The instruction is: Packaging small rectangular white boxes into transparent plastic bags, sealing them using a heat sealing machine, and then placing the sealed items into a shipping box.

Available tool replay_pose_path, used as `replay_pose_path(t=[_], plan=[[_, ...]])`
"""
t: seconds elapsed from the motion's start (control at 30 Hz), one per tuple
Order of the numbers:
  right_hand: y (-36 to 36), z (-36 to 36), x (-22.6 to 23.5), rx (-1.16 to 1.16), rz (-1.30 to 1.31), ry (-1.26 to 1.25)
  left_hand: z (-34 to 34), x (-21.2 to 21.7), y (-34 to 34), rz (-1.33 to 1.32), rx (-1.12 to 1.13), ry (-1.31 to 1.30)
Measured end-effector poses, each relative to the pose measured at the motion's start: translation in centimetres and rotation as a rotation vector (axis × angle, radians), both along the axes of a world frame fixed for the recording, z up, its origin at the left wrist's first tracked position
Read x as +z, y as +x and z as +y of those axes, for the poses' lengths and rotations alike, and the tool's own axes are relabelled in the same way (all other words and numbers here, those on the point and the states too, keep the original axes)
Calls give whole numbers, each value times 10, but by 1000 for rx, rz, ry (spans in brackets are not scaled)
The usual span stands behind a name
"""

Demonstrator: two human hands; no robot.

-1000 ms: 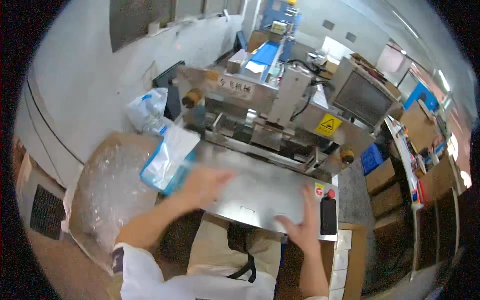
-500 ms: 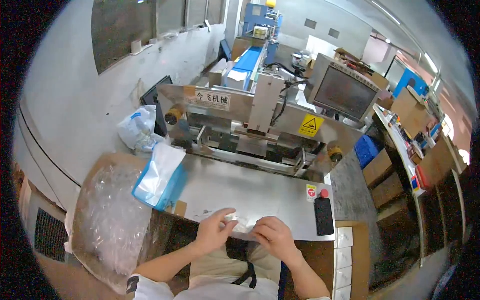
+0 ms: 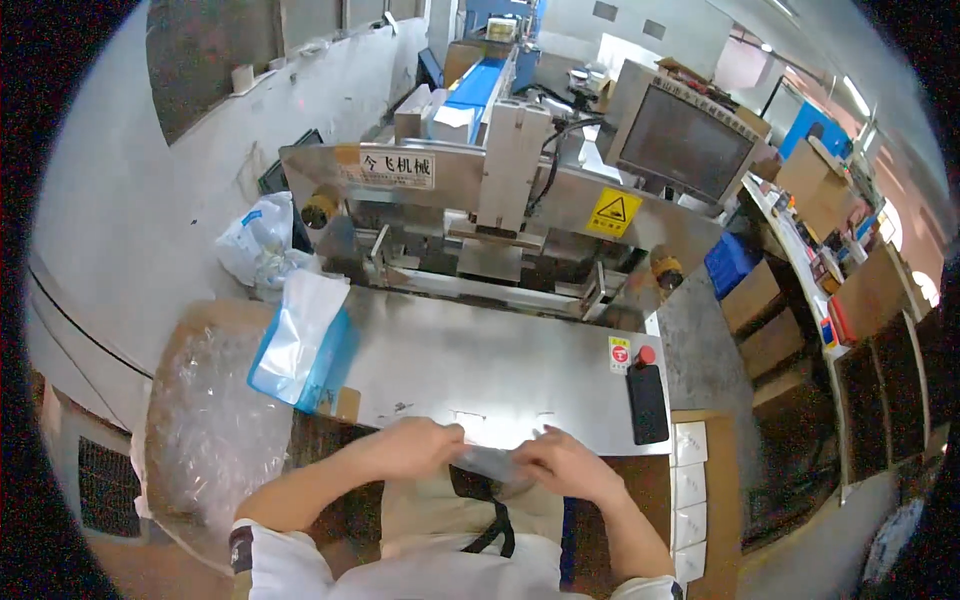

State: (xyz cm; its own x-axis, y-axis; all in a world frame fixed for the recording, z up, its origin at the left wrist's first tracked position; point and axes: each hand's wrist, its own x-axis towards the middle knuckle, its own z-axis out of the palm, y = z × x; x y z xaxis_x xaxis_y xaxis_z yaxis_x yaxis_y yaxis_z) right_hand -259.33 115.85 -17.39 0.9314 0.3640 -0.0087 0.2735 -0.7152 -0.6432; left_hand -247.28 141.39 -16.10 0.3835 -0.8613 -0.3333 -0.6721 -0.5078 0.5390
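Observation:
A small clear plastic bag [image 3: 488, 461] is stretched between my two hands, just over the front edge of the steel table [image 3: 450, 340]. My left hand [image 3: 420, 447] is closed, with its fingertips at the bag's left end. The bag's right end is pinched by my right hand [image 3: 566, 466], fingers curled. Glare and blur hide whether anything lies inside the bag. To the left of my hands stands a blue box [image 3: 335, 365] with white sheets [image 3: 303, 325] on top.
A steel machine [image 3: 480, 225] with a monitor [image 3: 690, 135] spans the table's back. A black phone-like slab [image 3: 647, 405] and red button [image 3: 645, 355] are at right. A carton of clear bags [image 3: 215, 430] stands left; white boxes [image 3: 690, 487] fill a carton at lower right.
My hands have spread farther apart and come slightly nearer my body, drawing the clear plastic out between them. The view has shifted a little, so the machine appears higher.

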Motion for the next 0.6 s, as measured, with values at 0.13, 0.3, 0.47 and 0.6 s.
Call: replay_pose_path(t=[0.13,0.3,0.47,0.6], plan=[[25,-24,-5,106,-83,129,8,-1,31,7,19,2],[86,-46,-30,-103,-83,278,-11,-6,102,147,45,-46],[180,-79,-58,-201,28,152,-44,-65,221,333,135,-240],[243,-100,-45,-253,-171,-167,-87,-34,272,319,346,-257]])
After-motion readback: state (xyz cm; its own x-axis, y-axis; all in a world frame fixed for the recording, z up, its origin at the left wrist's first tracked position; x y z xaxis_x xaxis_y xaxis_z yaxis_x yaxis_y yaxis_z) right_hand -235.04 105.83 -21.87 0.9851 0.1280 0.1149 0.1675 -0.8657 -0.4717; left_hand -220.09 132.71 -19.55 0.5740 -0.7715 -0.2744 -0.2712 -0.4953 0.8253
